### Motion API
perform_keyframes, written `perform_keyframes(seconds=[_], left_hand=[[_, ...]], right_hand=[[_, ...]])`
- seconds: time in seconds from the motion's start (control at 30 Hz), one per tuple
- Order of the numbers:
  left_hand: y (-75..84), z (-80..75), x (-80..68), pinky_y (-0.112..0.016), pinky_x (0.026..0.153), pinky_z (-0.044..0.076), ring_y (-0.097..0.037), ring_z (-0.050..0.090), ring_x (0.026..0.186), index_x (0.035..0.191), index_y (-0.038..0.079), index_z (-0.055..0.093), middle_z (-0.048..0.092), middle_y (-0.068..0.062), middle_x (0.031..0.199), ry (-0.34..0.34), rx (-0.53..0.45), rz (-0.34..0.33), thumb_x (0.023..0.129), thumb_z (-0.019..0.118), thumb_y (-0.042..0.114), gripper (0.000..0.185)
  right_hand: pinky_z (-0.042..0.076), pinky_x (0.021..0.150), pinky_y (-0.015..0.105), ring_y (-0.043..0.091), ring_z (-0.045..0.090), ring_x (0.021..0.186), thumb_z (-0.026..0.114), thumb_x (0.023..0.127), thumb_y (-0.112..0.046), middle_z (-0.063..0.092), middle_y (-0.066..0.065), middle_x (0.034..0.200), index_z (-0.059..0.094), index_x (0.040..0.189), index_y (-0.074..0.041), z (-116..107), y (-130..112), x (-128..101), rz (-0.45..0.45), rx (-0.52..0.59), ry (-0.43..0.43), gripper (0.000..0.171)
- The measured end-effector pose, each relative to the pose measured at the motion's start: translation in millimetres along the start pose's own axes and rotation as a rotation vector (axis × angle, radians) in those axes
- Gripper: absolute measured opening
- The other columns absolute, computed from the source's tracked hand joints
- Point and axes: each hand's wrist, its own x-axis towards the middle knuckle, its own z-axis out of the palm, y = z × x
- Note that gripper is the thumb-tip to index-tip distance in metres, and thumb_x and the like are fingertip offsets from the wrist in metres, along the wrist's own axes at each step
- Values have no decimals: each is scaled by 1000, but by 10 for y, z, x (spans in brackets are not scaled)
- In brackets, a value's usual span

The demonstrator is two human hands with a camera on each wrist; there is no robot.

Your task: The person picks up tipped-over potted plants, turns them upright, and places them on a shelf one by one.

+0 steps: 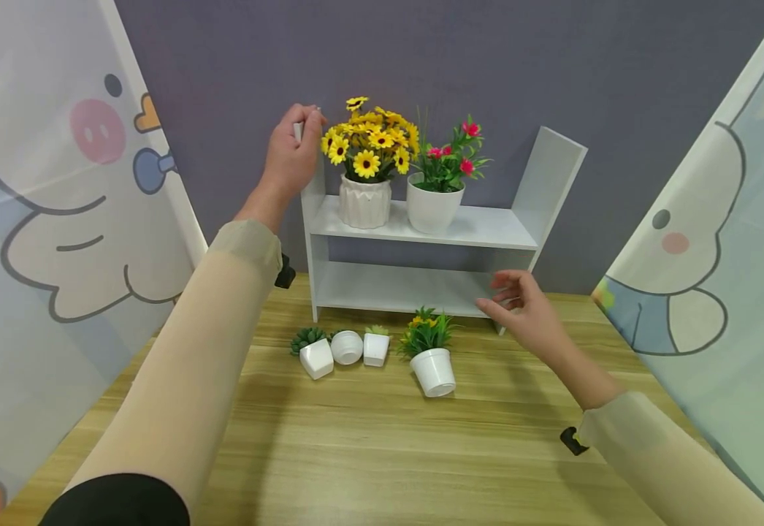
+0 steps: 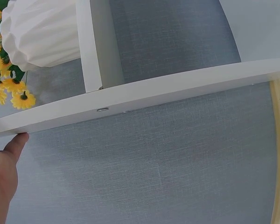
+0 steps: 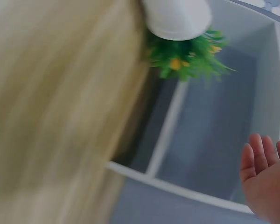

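My left hand [image 1: 293, 153] grips the white two-tier wooden shelf [image 1: 421, 226] at centre frame; my right hand [image 1: 526, 310], grip relaxed, hovers lower right. Tilting could topple the sunflower pot [image 1: 364, 201].

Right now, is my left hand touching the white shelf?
Touching. The head view shows the left hand curled over the top of the white shelf's left upright; in the left wrist view the thumb rests against its edge.

My shelf [image 1: 421, 234] stands at the tabletop's [image 1: 382, 453] back edge, two flowerpots [image 1: 365, 201] side by side on its upper board, four small pots [image 1: 375, 349] lying before it.
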Motion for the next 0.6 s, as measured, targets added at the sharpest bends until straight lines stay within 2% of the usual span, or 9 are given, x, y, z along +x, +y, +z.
perform_keyframes(seconds=[0.23, 0.47, 0.6], left_hand=[[-8, 6, 4, -32, 103, 44, -5, 41, 159, 133, 4, 60, 51, -2, 169, -4, 10, 0, 118, 42, 46, 48], [-10, 7, 7, -32, 116, 45, -5, 41, 159, 134, 2, 60, 51, -2, 169, -1, 12, -5, 118, 43, 45, 49], [-5, 5, 7, -32, 110, 45, -3, 41, 159, 133, 1, 60, 52, -3, 168, -4, 7, 1, 118, 43, 45, 49]], right_hand=[[53, 91, 18, 14, 65, 112, 74, 107, -32, 61, 24, 143, 47, 153, 1, 26, 275, -233, 48, -49, -112, 63], [57, 90, 25, 20, 69, 114, 77, 105, -27, 63, 25, 144, 50, 150, 2, 70, 432, -379, 67, -32, -202, 59], [59, 85, 26, 24, 69, 116, 76, 105, -25, 63, 26, 144, 51, 150, 3, 108, 484, -444, 75, -6, -264, 58]])
